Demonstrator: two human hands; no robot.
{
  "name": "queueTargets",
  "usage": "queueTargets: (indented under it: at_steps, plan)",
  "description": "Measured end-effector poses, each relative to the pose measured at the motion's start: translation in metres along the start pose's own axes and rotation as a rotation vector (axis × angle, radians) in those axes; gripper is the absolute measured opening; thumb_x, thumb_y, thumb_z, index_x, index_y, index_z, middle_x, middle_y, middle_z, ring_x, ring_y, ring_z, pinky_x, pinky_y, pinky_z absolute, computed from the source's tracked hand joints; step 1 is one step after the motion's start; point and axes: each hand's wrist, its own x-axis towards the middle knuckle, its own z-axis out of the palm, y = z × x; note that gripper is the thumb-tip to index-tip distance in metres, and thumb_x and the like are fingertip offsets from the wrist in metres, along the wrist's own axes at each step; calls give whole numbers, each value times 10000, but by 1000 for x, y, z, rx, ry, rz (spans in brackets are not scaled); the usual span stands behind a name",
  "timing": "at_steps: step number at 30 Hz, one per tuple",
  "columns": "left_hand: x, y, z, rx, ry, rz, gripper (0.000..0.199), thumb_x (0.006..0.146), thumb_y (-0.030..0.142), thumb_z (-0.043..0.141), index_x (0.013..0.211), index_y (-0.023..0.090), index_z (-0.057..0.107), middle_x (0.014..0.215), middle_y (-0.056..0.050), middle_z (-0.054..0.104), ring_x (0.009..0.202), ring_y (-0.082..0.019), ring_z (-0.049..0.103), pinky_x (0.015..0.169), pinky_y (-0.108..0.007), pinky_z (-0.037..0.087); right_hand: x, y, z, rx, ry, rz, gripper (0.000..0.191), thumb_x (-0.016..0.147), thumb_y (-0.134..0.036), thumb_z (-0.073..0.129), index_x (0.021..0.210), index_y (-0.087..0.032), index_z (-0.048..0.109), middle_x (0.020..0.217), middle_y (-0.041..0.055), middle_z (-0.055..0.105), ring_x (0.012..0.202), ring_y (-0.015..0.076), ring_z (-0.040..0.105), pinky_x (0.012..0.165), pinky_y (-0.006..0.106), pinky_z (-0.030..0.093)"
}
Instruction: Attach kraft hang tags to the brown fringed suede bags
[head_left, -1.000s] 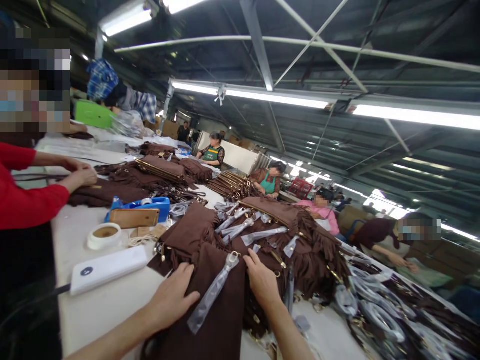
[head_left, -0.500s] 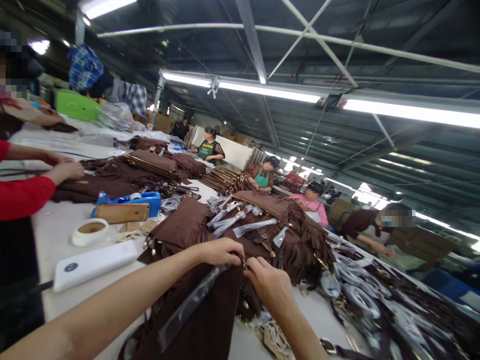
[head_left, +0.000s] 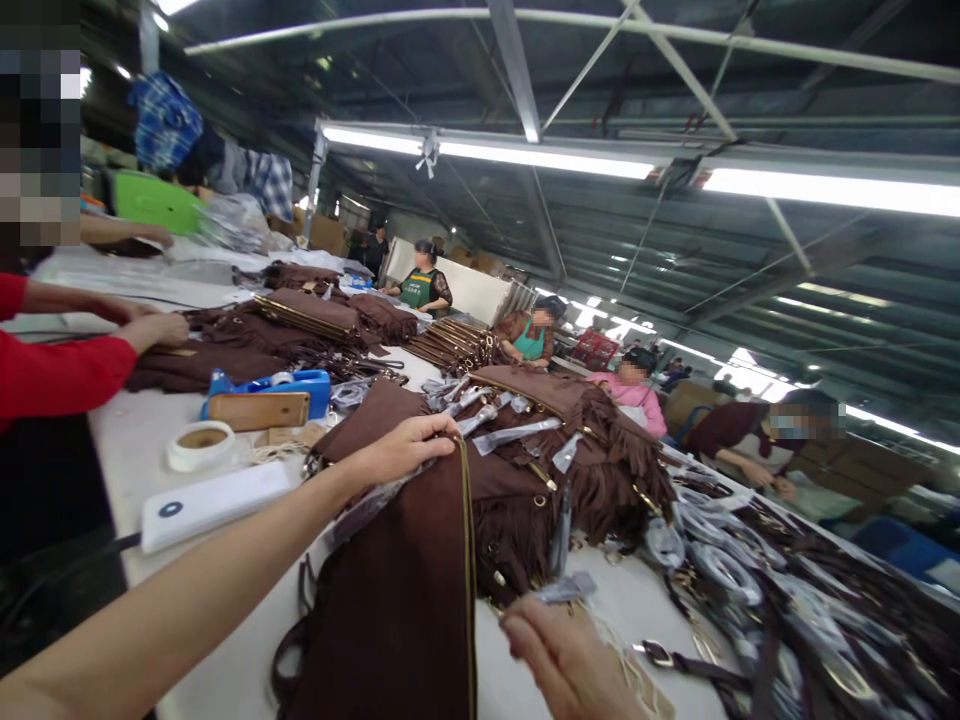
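Your left hand (head_left: pixel 411 448) pinches the top corner of the brown bag (head_left: pixel 405 580), beside the upper end of its brass zip (head_left: pixel 469 560). Your right hand (head_left: pixel 570 655) is blurred, off the bag to its right; can't tell how far it is closed, or if it holds anything. The bag lies toward you on the counter (head_left: pixel 135 440), zip along its right edge.

Risks, as judged: one pinched corner leaves the rest loose, so a pull could twist the bag or slide it. The strap loop (head_left: pixel 289 645) left of the bag could snag your forearm. The plastic sleeve (head_left: pixel 360 510) under your left wrist could crease or slip off if the arm drags. Your right hand is near the corded tags (head_left: pixel 630 670) right of the bag; a sweep could tangle the cords. Beyond the bag, the fringed pile (head_left: pixel 600 470) is loosely heaped; a bump could spread it, and bare metal parts might scratch.

Containers: the bag looks flat; can't tell if its zip is closed or what's inside. Same for the pile: contents hidden. Clear sleeves there wrap some strap parts.

Left of the bag: white box (head_left: pixel 214 505), tape roll (head_left: pixel 200 446), phone (head_left: pixel 259 411), blue dispenser (head_left: pixel 311 392). Far right of it: wrapped straps (head_left: pixel 724 570) and a buckled strap (head_left: pixel 694 665).
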Motion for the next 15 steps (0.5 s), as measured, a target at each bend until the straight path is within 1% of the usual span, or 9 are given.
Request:
queueTargets:
  at_steps: [2, 3, 4, 7, 9, 11, 13, 14, 15]
  plan:
    - [-3, 12, 8, -17, 25, 12, 236, 867, 384, 502, 931, 173, 585, 859, 14, 570, 834, -173, 507, 791, -260, 408, 13, -10, -6, 246, -41, 97, 414, 990, -458, 322, 1008, -229, 667, 861, 35, 717, 780, 191, 671, 642, 262, 511]
    - [-5, 18, 11, -21, 41, 20, 235, 874, 384, 498, 937, 174, 582, 859, 15, 566, 837, -173, 507, 796, -261, 408, 18, -14, -7, 350, -59, 121, 433, 984, -484, 318, 1013, -208, 650, 876, 42, 705, 804, 196, 662, 653, 261, 512]
    - [-6, 23, 13, -23, 59, 27, 230, 879, 380, 493, 936, 175, 579, 854, 16, 562, 835, -173, 507, 797, -263, 409, 22, -18, -7, 410, -71, 120, 436, 976, -499, 327, 969, -196, 641, 859, 41, 688, 812, 199, 648, 665, 260, 506]
    - [-13, 35, 9, -24, 93, 34, 204, 893, 355, 484, 924, 175, 575, 845, 13, 572, 833, -179, 525, 803, -277, 426, 25, -20, 1, 338, -56, 31, 380, 984, -441, 359, 782, -201, 575, 758, 13, 637, 772, 184, 610, 685, 248, 465]
    - [-24, 43, 4, 44, 123, 59, 181, 912, 322, 474, 939, 176, 578, 885, -7, 605, 864, -193, 552, 828, -301, 448, 21, -16, 5, 220, 4, -17, 324, 992, -380, 374, 775, -213, 546, 727, -1, 627, 715, 168, 600, 645, 234, 435]
    - [-40, 54, 1, 251, 211, 172, 172, 925, 265, 479, 1033, 175, 578, 1064, -62, 631, 1000, -225, 563, 928, -355, 444, 16, -13, 5, 99, 111, -55, 297, 1008, -341, 361, 798, -223, 536, 701, -14, 624, 644, 154, 594, 600, 229, 409]
    - [-59, 69, 5, 537, 253, 381, 267, 926, 184, 482, 1186, 176, 548, 1296, -120, 564, 1182, -256, 501, 1067, -422, 359, 12, -15, 2, 5, 193, -116, 286, 1021, -316, 359, 805, -232, 527, 680, -24, 620, 607, 146, 594, 580, 227, 398]
    - [-69, 75, 9, 654, 214, 492, 325, 927, 152, 480, 1248, 178, 526, 1354, -128, 532, 1228, -261, 469, 1115, -444, 302, 11, -19, 0, -28, 215, -155, 282, 1023, -304, 363, 798, -236, 519, 672, -29, 617, 596, 142, 594, 574, 224, 397]
    - [-78, 81, 14, 736, 117, 583, 349, 932, 133, 472, 1275, 175, 518, 1330, -121, 554, 1220, -256, 470, 1136, -448, 267, 10, -24, -3, -55, 228, -189, 280, 1025, -295, 367, 792, -239, 513, 665, -33, 614, 586, 138, 592, 566, 222, 395]
